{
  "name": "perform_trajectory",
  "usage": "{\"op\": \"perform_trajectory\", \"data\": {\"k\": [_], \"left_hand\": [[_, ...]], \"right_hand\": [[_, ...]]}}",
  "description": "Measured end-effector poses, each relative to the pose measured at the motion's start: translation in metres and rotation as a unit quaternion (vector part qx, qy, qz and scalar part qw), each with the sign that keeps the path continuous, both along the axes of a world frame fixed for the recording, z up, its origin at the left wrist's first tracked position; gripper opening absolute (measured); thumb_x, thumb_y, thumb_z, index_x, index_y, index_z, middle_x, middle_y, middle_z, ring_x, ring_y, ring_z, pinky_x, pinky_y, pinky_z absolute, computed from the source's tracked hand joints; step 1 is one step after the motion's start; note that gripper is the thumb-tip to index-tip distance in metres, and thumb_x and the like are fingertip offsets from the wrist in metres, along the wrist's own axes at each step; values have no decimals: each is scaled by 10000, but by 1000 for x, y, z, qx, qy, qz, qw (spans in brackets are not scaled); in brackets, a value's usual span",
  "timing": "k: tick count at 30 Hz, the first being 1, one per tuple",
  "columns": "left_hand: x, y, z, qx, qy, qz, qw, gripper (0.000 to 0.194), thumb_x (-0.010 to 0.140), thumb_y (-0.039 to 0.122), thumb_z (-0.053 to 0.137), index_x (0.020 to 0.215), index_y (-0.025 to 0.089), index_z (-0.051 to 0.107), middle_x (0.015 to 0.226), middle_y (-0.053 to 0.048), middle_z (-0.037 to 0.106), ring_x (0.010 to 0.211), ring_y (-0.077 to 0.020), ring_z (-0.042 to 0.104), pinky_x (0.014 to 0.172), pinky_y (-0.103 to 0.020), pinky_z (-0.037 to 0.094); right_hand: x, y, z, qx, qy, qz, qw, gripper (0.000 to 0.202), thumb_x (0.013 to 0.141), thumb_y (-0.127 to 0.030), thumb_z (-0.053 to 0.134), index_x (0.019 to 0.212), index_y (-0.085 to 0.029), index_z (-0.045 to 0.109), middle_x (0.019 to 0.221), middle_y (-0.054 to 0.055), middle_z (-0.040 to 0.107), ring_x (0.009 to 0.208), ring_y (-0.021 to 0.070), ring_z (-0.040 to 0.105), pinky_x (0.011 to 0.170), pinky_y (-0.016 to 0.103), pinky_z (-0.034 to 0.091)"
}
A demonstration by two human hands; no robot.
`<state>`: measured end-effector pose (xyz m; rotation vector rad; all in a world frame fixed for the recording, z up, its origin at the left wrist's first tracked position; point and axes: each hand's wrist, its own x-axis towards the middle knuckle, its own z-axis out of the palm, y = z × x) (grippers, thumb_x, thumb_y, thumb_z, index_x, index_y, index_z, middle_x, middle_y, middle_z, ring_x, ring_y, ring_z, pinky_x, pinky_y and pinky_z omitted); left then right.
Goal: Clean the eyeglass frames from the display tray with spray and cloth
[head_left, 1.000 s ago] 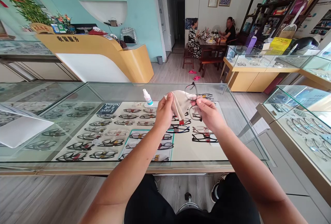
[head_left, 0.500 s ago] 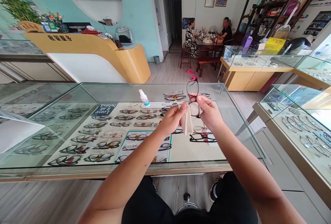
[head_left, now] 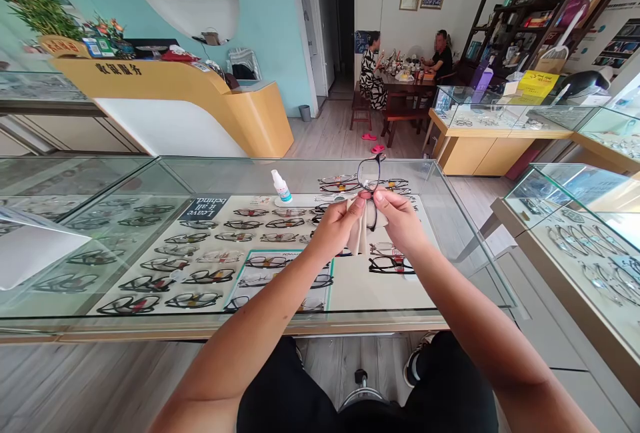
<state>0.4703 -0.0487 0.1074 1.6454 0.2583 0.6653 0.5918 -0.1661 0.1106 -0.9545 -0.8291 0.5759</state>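
beige cloth (head_left: pixel 357 234) is staying pinched in your left hand (head_left: pixel 336 227), now nearing your right hand (head_left: pixel 401 218), which is clamping glasses (head_left: pixel 369 173), long axis pointing roughly upward.

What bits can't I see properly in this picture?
All in the head view:
Glasses: the lower lens is partly hidden by the cloth and right hand.
Left hand: some fingertips are hidden behind the cloth.
Bottle: its label print is too small to read.
White thing: cut off by the left edge.
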Motion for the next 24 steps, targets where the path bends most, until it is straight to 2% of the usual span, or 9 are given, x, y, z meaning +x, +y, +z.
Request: {"op": "perform_trajectory", "data": {"k": [7,9,13,16,19,21,24], "left_hand": [[3,2,-4,-35,-14,0,999,691,836,896,831,827,206,797,779,-30,739,922,-253,707,945,-367,565],[3,2,-3,-48,-11,1,999,696,809,895,855,796,203,780,765,-21,722,891,-237,687,926,-358,555],[3,2,-1,-67,-11,4,998,745,737,902,901,678,204,648,687,12,611,826,-197,615,851,-322,509],[3,1,-1,-76,-6,-12,997,775,728,914,896,665,201,598,686,17,573,772,-173,550,769,-304,454],[2,1,0,-74,1,-16,997,783,711,926,897,688,193,619,689,21,552,727,-150,477,713,-292,390],[2,2,0,-73,7,-21,997,790,690,934,903,705,189,644,677,29,529,705,-138,432,689,-286,352],[2,3,0,-81,10,-43,996,791,676,933,913,711,185,655,665,37,497,680,-126,391,665,-283,319]], "right_hand": [[-1,3,-1,-1,-27,-14,1000,527,835,-748,938,732,-265,753,869,16,585,950,227,566,969,388,525],[-2,2,0,-3,-36,-15,999,551,847,-749,930,712,-256,724,898,22,598,939,222,555,940,384,516],[-2,-1,1,-8,-67,-11,998,598,893,-747,896,648,-245,682,919,33,605,934,220,539,919,391,500],[0,-2,0,-17,-80,-5,997,524,901,-757,885,722,-272,791,956,37,629,959,230,549,928,409,500],[1,-3,0,-22,-80,2,997,441,892,-765,891,859,-325,899,1029,43,672,1028,249,588,1005,448,513],[2,-3,-1,-23,-86,5,996,417,898,-763,888,901,-348,928,1048,46,680,1058,259,601,1047,470,514],[3,-4,-2,-27,-97,6,995,397,913,-762,879,934,-371,946,1048,50,682,1088,269,598,1025,468,511]]}}
